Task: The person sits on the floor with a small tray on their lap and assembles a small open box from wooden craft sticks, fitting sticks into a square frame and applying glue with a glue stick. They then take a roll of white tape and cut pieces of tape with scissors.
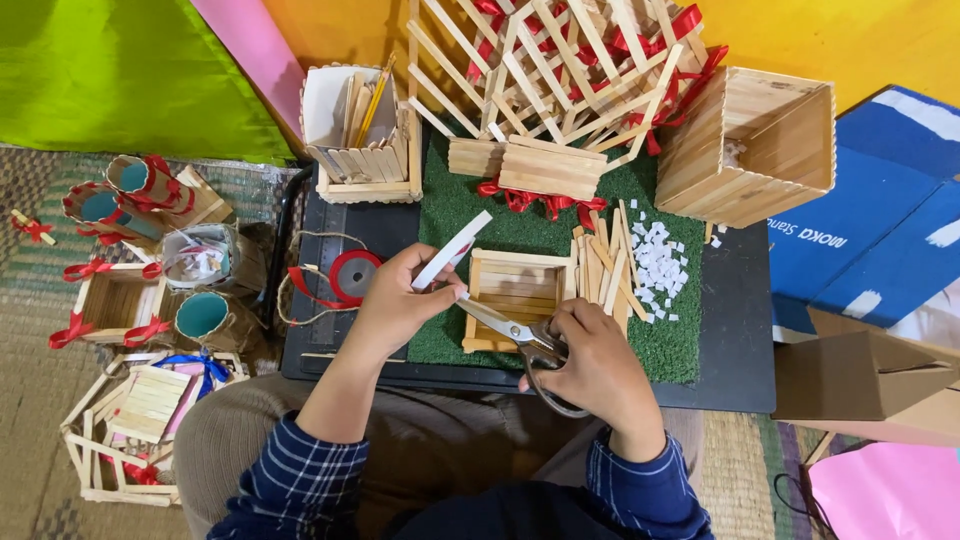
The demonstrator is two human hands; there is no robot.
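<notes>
— Strip (452,250) of white foam tape, flat and narrow: where is it?

— Pinched in the left hand (400,300), tilted over the near-left corner of the green mat (670,350). The right hand (590,365) grips the scissors (520,335), fingers through the loops, blades parted at the strip's lower end.

— How far along does it look?

— I'd judge midway. A heap of small white squares (658,265) already lies at the mat's right side, yet most of the strip is uncut.

— And the woodwork?

— A shallow square tray (515,290) of pale flat sticks sits under the hands, loose sticks (600,270) beside it. At the mat's far edge stands a lattice frame (560,70) tied with red ribbon, plus a stick box (750,145) on its right corner.

— Textures?

— Mat is fuzzy like turf; sticks smooth, matte; a glossy red ribbon roll (352,275) lies on the black board (740,330) to the left.
</notes>
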